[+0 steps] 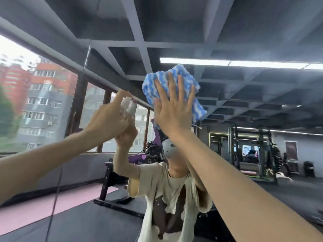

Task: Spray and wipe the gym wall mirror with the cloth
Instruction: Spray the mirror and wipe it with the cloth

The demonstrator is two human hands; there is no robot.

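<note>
Risk, as I judge it: the cloth (183,74) sits high on the mirror (244,105), pinned only by palm pressure with its lower corner hanging free, so easing off at this stretch could let it slide or drop. A squirt landing outside the wiped patch could also run down and dry as streaks. Right hand (172,109) lies flat, fingers straight and spread, pressing the cloth to the glass. Left hand (106,119) is curled round the small spray bottle (126,101) just beside it, with the index finger hooked over the nozzle.
</note>
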